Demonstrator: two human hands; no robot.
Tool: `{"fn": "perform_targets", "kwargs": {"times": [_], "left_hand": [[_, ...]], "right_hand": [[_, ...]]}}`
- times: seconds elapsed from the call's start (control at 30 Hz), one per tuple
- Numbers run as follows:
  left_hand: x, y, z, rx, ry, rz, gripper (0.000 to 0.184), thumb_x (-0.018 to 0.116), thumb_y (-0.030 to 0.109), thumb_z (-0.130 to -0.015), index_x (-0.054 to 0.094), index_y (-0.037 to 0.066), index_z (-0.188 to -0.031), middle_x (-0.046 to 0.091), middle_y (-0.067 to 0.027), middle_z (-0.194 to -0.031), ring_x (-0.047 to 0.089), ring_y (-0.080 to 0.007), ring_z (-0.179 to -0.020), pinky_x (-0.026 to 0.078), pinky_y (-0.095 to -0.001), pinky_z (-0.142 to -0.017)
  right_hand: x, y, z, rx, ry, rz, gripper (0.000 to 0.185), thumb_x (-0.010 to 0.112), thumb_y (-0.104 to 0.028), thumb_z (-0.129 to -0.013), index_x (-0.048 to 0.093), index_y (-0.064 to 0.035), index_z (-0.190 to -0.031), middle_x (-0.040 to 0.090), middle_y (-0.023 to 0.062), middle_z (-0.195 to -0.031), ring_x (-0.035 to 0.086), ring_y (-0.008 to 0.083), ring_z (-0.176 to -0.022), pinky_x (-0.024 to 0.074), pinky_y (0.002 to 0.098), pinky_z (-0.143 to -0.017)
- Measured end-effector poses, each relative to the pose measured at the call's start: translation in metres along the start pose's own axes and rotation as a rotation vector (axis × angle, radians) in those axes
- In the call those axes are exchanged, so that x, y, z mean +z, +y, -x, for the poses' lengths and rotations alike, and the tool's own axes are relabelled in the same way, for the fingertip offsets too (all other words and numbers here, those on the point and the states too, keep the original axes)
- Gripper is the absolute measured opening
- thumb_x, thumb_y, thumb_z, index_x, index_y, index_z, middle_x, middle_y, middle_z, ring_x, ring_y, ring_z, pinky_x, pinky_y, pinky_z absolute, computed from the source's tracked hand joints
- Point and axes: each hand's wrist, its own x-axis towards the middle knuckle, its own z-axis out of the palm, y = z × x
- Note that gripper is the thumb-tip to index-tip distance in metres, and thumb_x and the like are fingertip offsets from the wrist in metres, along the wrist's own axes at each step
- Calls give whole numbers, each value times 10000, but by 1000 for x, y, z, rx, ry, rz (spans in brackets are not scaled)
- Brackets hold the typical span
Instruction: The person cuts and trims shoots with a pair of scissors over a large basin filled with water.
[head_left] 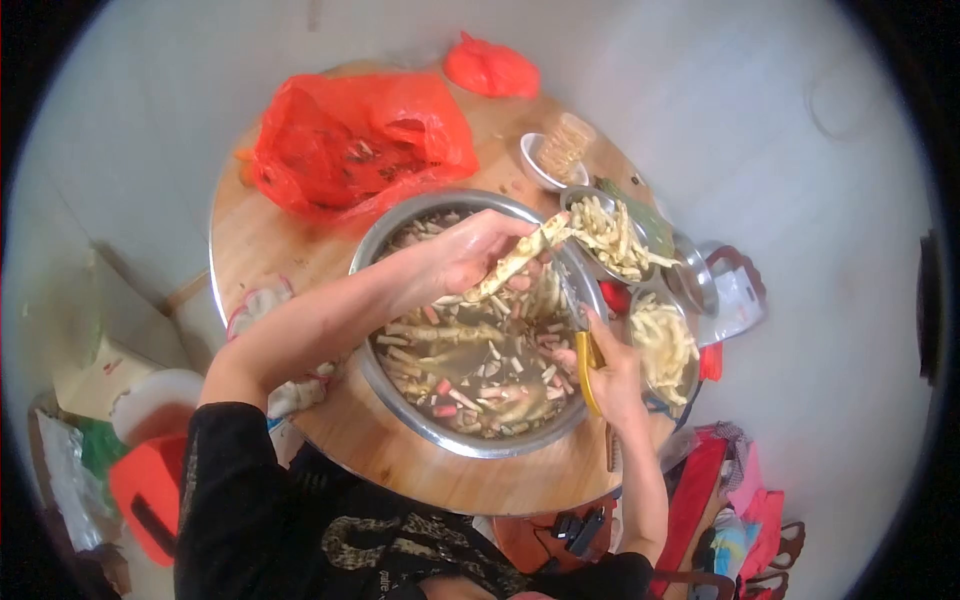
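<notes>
1. Gripping a long pale piece in the left hand, up over the metal basin!
2. Clasping a yellow-handled tool in the right hand.
3. Steady now, safest probably to angle the tool clear of the left hand.

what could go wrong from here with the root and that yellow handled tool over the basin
The yellow-handled tool in the right hand might nick the left hand, whose fingers sit close around the pale root. If its grip slips, the root could drop into the metal basin and splash murky water.
</notes>
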Motion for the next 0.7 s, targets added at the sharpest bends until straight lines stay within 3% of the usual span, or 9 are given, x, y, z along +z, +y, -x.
{"fn": "perform_targets", "kwargs": {"times": [0.13, 0.2, 0.33, 0.43, 0.5, 0.6, 0.67, 0.7], "left_hand": [[11, -1, 0, 6, 13, 3, 276, 570, 213, -985, 639, 42, -1190, 683, -57, -972, 650, -152, -831, 563, -296, -613], [16, -1, 4, 38, 192, -88, 242, 603, 210, -940, 663, 17, -1074, 640, -71, -887, 599, -160, -681, 514, -285, -561], [1, -4, -9, 65, 172, -86, 235, 625, 232, -932, 678, 33, -1043, 653, -69, -864, 602, -166, -638, 520, -307, -550], [-7, -2, -9, 70, 85, -91, 241, 655, 204, -936, 682, 39, -1110, 710, -41, -918, 669, -132, -772, 566, -271, -617], [-4, -1, -8, 84, 146, -75, 219, 656, 181, -935, 696, 33, -1092, 724, -53, -899, 675, -134, -721, 574, -269, -623], [11, 1, -2, 43, 194, -12, 203, 652, 164, -939, 699, 25, -1079, 722, -56, -889, 673, -143, -700, 585, -289, -638], [18, 1, 2, 50, 194, 16, 207, 651, 157, -939, 698, 19, -1086, 728, -63, -912, 685, -147, -733, 592, -298, -651], [19, 0, 2, 50, 189, 48, 212, 649, 151, -939, 697, 13, -1093, 733, -70, -935, 696, -151, -766, 598, -307, -664]], "right_hand": [[3, 15, -9, 90, 83, -59, 658, 849, -196, -824, 570, 32, -1375, 685, 105, -743, 670, 138, -642, 530, 275, -606], [6, 0, -3, 13, -19, -73, 644, 847, -189, -827, 578, 45, -1363, 675, 78, -756, 618, 123, -637, 517, 261, -606], [5, 24, -16, 90, 88, -117, 658, 841, -167, -828, 560, 35, -1388, 719, 61, -799, 690, 125, -624, 560, 285, -587], [3, -1, -8, -33, -14, -18, 665, 839, -165, -830, 550, 44, -1391, 725, 72, -807, 685, 99, -637, 571, 299, -563], [8, 5, -5, 57, -61, -156, 650, 828, -172, -844, 548, 56, -1385, 730, 90, -811, 691, 108, -659, 567, 292, -562], [3, 6, -9, 165, 57, -232, 642, 815, -190, -862, 544, 56, -1389, 737, 109, -819, 709, 126, -665, 558, 295, -551], [6, 13, -5, -60, 76, -34, 640, 807, -211, -875, 541, 53, -1394, 738, 115, -826, 696, 106, -670, 555, 302, -559], [4, 8, -3, -61, 75, -34, 640, 807, -211, -875, 541, 53, -1394, 738, 115, -826, 696, 106, -670, 555, 302, -559]]}}
